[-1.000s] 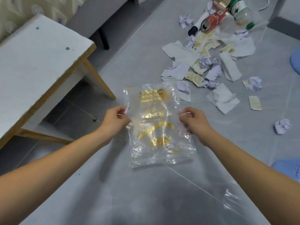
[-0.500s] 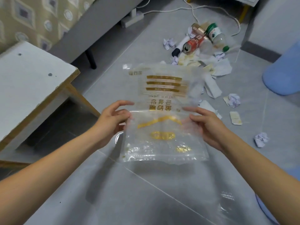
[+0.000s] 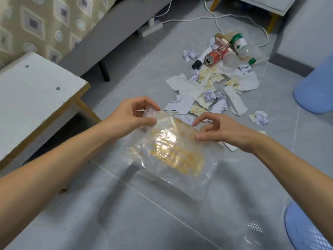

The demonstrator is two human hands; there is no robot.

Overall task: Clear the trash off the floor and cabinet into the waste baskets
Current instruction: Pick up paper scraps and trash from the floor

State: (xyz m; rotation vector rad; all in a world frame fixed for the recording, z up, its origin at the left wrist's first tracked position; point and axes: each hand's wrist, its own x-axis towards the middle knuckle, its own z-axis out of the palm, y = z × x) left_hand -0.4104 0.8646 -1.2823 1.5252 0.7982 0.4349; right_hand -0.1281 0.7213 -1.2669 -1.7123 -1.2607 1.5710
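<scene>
CHANGE: clear plastic bag [image 3: 173,152] held flat half a second ago, now tipped and hanging below both hands | HANDS: left hand [image 3: 129,114] and right hand [image 3: 221,130] pinch its top edge | MEANING: likely opening it as a liner | TRASH: paper pile [image 3: 209,91] beyond hands, untouched; blue waste basket [image 3: 315,91] right of right hand.

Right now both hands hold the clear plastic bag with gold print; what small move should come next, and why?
Probably carry the clear plastic bag to the right and drop it into the blue waste basket at the lower right. The left hand and right hand each pinch its top edge, it hangs off the floor, and that basket looks the nearer of the two.
</scene>
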